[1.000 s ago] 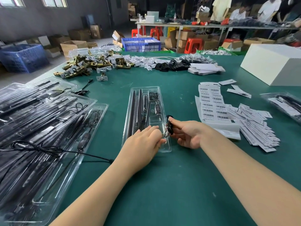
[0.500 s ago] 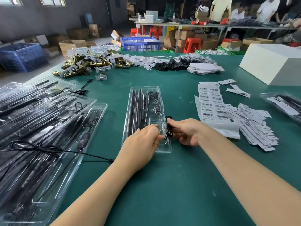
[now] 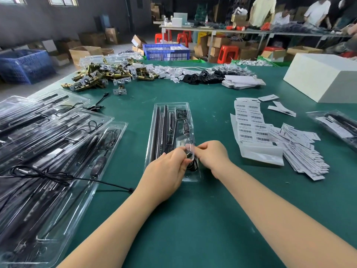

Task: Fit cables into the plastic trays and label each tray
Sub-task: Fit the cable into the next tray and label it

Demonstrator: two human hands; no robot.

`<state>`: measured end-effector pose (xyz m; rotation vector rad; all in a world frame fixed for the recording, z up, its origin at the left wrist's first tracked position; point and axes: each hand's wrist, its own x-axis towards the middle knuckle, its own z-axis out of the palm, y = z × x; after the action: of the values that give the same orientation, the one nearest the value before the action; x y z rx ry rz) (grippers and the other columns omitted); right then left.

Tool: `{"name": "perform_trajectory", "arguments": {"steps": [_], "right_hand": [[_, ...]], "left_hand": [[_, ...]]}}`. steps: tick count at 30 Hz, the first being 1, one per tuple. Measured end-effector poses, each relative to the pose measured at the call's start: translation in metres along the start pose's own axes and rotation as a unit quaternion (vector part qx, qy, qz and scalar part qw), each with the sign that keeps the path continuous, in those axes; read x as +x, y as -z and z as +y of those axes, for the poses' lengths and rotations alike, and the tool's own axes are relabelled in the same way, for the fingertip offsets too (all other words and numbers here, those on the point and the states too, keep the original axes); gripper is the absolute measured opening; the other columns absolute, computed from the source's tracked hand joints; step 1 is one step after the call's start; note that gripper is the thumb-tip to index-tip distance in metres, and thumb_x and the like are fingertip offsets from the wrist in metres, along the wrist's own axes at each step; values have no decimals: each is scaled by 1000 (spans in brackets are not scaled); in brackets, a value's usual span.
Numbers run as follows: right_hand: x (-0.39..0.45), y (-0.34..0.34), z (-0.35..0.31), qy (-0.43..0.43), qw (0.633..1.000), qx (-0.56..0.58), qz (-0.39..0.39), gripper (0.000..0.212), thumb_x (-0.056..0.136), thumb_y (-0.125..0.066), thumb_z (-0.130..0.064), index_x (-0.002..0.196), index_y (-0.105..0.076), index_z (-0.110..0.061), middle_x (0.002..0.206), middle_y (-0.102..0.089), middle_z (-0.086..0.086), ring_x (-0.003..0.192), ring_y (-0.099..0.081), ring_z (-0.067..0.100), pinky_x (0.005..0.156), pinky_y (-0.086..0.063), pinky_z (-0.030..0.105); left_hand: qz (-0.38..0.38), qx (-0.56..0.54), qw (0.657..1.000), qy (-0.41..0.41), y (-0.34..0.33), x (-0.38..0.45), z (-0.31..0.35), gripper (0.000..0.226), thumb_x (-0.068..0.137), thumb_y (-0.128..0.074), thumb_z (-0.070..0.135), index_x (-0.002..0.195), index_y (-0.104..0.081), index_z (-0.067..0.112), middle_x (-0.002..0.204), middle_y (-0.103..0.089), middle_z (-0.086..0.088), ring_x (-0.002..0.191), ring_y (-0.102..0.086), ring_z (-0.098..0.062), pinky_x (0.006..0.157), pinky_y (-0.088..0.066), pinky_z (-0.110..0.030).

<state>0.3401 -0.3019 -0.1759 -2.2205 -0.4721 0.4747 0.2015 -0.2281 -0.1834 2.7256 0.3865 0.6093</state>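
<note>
At frame centre on the green worktop (image 3: 193, 219), the left hand (image 3: 166, 171) and right hand (image 3: 210, 155) both pinch a coiled black cable (image 3: 193, 163) over the near end of the clear plastic tray (image 3: 152, 132) — seating unfinished, the tray apparently unlabelled, and white barcode labels (image 3: 251, 122) wait at right.

green table (image 3: 193, 229), clear tray (image 3: 152, 144) (black cable (image 3: 194, 163))

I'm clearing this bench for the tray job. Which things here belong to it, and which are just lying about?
In use:
left hand and right hand, both pinching the coiled cable
clear tray
barcode labels
filled trays

Lying about:
brass latches
white box
</note>
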Motion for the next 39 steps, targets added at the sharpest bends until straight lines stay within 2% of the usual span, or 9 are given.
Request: {"name": "perform_trajectory", "arguments": {"steps": [3,7,13,17,20,28,31,33,39], "right_hand": [[-4,-13,-5,-18,995,-89,35,27,89,-61,-50,82,-72,-27,87,-65,0,90,-57,26,63,-38,27],[-8,-21,-5,22,985,-149,82,14,92,-59,-35,90,-71,-28,108,-56,3,111,-49,29,71,-35,30],[-13,-24,5,85,976,-143,143,12,87,-58,-31,96,-61,-26,92,-42,-2,95,-44,27,72,-33,32],[-9,-26,8,90,978,-103,158,7,85,-61,-32,89,-61,-27,90,-49,-5,89,-50,24,70,-39,33],[-6,-26,13,82,982,-105,133,11,89,-63,-38,88,-69,-29,98,-58,-3,94,-58,23,77,-48,33],[-5,20,39,196,979,13,-53,21,82,-76,-25,102,-75,-30,78,-64,-15,61,-50,-2,62,-39,15],[-6,16,45,181,983,28,-14,25,82,-76,-21,106,-74,-23,94,-71,-10,81,-63,8,80,-49,20],[-7,13,46,184,982,30,9,21,89,-65,-14,107,-74,-22,100,-72,-7,90,-64,10,84,-48,19],[-13,13,50,212,967,88,111,27,92,-58,-7,101,-69,-30,98,-67,-11,84,-59,-2,73,-40,2]], "left_hand": [[4,-7,1000,2,-1,0,0,35,100,-34,32,107,-59,8,113,-66,3,84,-62,-31,78,-46,-40],[-19,-8,1000,5,0,0,0,46,98,-24,39,113,-57,10,116,-64,3,91,-59,-30,83,-42,-38],[-48,-17,999,6,2,0,1,50,96,-18,44,109,-56,14,119,-62,7,95,-56,-26,95,-42,-40],[-43,2,999,-17,1,0,0,43,98,-25,41,100,-56,10,111,-62,5,87,-58,-28,87,-44,-41],[-30,6,999,-38,-1,0,-3,24,98,-44,33,91,-53,12,104,-63,2,84,-57,-26,82,-48,-41],[-69,14,997,-3,-6,4,-8,41,84,-50,64,91,-43,25,95,-62,11,80,-54,-18,96,-35,-31],[-85,28,996,-7,-6,6,-7,51,82,-52,66,123,-49,34,122,-62,11,110,-56,-18,103,-30,-32],[-142,79,986,-28,-8,8,-8,65,84,-49,68,142,-39,40,149,-42,8,137,-38,-18,114,-20,-36],[-209,159,964,-41,-10,13,-9,65,91,-36,66,150,-23,41,160,-19,7,148,-15,-20,119,-9,-42]]}}
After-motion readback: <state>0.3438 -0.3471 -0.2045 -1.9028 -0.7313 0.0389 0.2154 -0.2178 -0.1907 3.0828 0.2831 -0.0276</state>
